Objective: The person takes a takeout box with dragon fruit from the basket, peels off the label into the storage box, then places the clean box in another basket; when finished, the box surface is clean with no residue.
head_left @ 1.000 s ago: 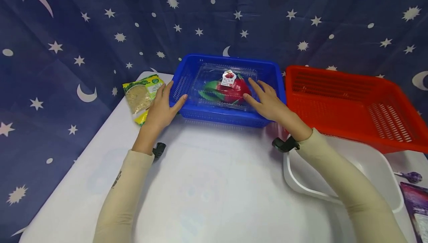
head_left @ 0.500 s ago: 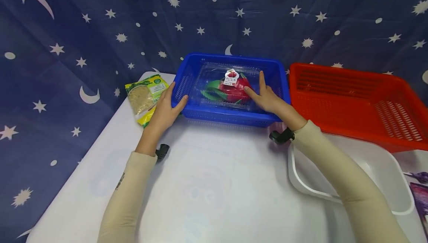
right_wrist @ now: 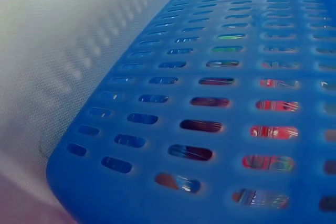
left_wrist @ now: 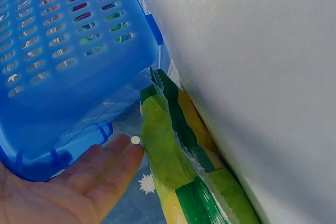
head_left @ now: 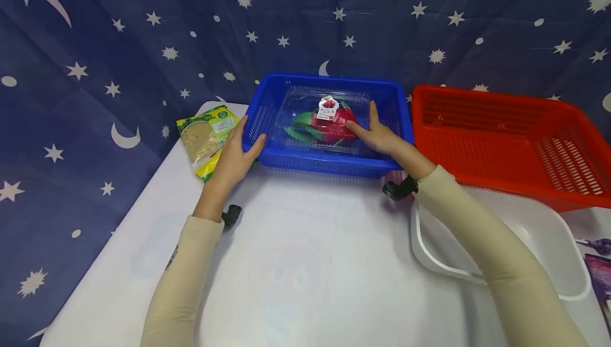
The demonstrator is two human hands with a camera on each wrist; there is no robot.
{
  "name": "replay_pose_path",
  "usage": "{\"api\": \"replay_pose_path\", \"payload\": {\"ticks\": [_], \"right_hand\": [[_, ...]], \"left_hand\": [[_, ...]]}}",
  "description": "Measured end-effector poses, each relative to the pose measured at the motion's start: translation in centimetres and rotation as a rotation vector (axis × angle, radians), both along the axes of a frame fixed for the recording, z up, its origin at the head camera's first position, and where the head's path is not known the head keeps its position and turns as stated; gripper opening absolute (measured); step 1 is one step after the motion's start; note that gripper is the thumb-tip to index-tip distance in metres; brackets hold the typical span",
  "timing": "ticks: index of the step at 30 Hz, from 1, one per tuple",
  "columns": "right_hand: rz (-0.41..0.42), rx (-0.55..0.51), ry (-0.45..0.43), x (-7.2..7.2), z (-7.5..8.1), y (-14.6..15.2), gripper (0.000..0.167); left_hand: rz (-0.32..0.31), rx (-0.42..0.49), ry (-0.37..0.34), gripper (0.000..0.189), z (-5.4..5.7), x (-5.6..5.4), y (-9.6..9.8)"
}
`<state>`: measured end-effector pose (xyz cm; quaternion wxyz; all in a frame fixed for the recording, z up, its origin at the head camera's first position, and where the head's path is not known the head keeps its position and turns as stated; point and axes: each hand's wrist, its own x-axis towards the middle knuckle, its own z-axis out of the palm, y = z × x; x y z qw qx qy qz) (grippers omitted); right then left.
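Note:
A blue perforated plastic basket (head_left: 324, 162) stands at the back of the table. Inside it lies a clear plastic box (head_left: 298, 100) with a white fruit label, and something red and green shows through the lid. My left hand (head_left: 231, 158) is at the basket's left front corner, fingers straight along the outside, thumb over the rim. In the left wrist view those fingers (left_wrist: 118, 161) lie beside the rim and a green packet. My right hand (head_left: 382, 137) reaches over the front rim at the right, index finger and thumb straight above the box's right side; its other fingers are mostly hidden.
A yellow-green packet (head_left: 202, 142) with a clear window lies left of the basket. At right stand a red perforated basket (head_left: 477, 148) and, before it, a white plastic tub (head_left: 441, 270). A purple-handled utensil (head_left: 601, 246) lies at the far right. A starry curtain (head_left: 286, 18) hangs behind.
My right hand has gone from spread fingers at the box's right edge to reaching further in, index finger pointing forward. The left hand keeps its place. The basket shows no clear movement.

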<state>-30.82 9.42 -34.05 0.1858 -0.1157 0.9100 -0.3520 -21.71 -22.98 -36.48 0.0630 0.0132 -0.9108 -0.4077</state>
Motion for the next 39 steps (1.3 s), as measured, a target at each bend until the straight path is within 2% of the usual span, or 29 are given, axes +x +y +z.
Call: {"api": "replay_pose_path", "payload": {"ticks": [4,10,21,27,33,39], "right_hand": [[-0.006,-0.009,-0.011,0.3,0.0,-0.1,0.099],[-0.036,-0.052,0.039,0.4,0.3,-0.1,0.100],[-0.162,-0.150,0.079,0.6,0.7,0.4,0.098],[-0.183,-0.272,0.084,0.6,0.8,0.2,0.096],[-0.238,-0.399,0.034,0.6,0.9,0.3,0.094],[-0.277,-0.401,0.100,0.6,0.9,0.3,0.085]], "left_hand": [[0.002,0.007,0.002,0.085,-0.3,0.0,-0.1],[-0.003,0.009,0.020,0.083,-0.3,-0.1,-0.2],[-0.019,0.011,0.019,0.085,-0.2,-0.1,-0.2],[-0.021,0.012,0.014,0.087,-0.3,0.0,-0.2],[-0.019,0.016,0.008,0.086,-0.3,-0.1,-0.1],[-0.014,0.012,0.004,0.087,-0.3,0.0,-0.2]]}}
